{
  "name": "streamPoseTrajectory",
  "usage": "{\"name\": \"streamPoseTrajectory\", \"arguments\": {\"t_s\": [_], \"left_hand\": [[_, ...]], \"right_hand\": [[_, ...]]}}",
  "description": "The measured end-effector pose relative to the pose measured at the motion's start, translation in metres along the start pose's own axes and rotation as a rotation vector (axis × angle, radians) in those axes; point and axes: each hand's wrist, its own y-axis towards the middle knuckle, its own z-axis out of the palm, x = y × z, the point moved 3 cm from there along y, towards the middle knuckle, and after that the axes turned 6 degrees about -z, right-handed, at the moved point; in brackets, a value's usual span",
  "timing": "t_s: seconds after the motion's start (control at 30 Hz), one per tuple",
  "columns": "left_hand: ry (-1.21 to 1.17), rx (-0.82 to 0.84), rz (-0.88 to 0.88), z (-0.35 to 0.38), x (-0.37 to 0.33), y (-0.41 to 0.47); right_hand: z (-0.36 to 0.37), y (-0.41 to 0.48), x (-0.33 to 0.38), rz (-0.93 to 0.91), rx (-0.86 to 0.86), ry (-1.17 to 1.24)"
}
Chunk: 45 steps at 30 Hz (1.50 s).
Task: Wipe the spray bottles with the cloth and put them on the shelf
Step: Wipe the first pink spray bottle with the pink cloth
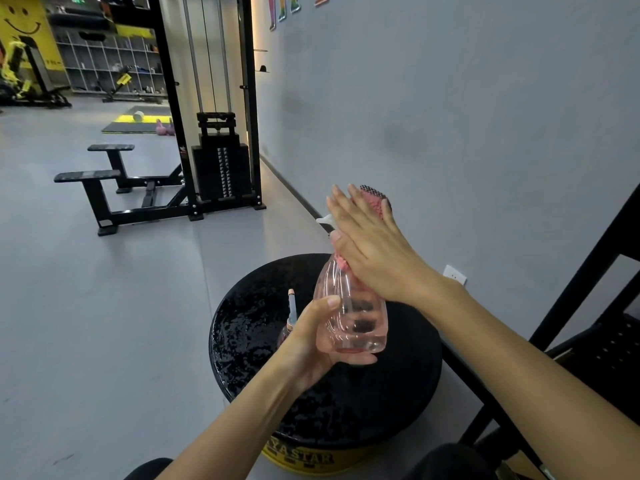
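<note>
A clear pink spray bottle [349,320] with a white trigger is held up over a round black platform [249,327]. My left hand [313,344] grips the bottle's base from the left. My right hand [369,247] lies flat over the bottle's neck and shoulder, pressing a pink and dark knobbly cloth [374,198] against it; the cloth shows past my fingers and under my palm. A second spray bottle [292,311] stands on the platform behind my left hand, mostly hidden, only its nozzle and neck showing.
A black metal shelf frame [588,306] stands at the right against the grey wall. A cable weight machine [221,161] with its black bench [100,181] stands further back on the left. Grey floor lies to the left of the platform.
</note>
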Motion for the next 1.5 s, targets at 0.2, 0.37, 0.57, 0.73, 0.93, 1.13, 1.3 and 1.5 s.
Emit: {"name": "streamPoseTrajectory", "arguments": {"t_s": [0.2,0.37,0.57,0.73,0.93,1.13,1.3,1.5], "left_hand": [[-0.029,0.008,0.019,-0.006,-0.005,0.001],[-0.056,-0.041,0.048,-0.008,-0.012,0.000],[-0.090,-0.065,0.090,-0.008,-0.024,-0.002],[-0.030,-0.053,0.077,-0.008,-0.021,-0.002],[-0.002,-0.119,0.092,-0.004,-0.020,0.000],[-0.062,-0.188,0.122,-0.008,-0.024,0.003],[-0.049,-0.212,0.066,-0.008,-0.019,0.002],[-0.082,-0.170,0.057,-0.008,-0.015,0.003]], "right_hand": [[0.007,-0.014,0.009,-0.028,0.016,0.150],[0.012,-0.028,0.016,-0.048,0.004,0.219],[0.018,-0.042,0.027,-0.048,-0.070,0.417],[0.020,-0.040,0.022,0.004,-0.183,0.536],[0.022,-0.043,0.025,0.115,-0.313,0.507],[0.043,-0.066,0.042,0.122,-0.293,0.309],[0.049,-0.062,0.036,0.139,-0.319,0.297],[0.035,-0.049,0.021,0.110,-0.305,0.343]]}}
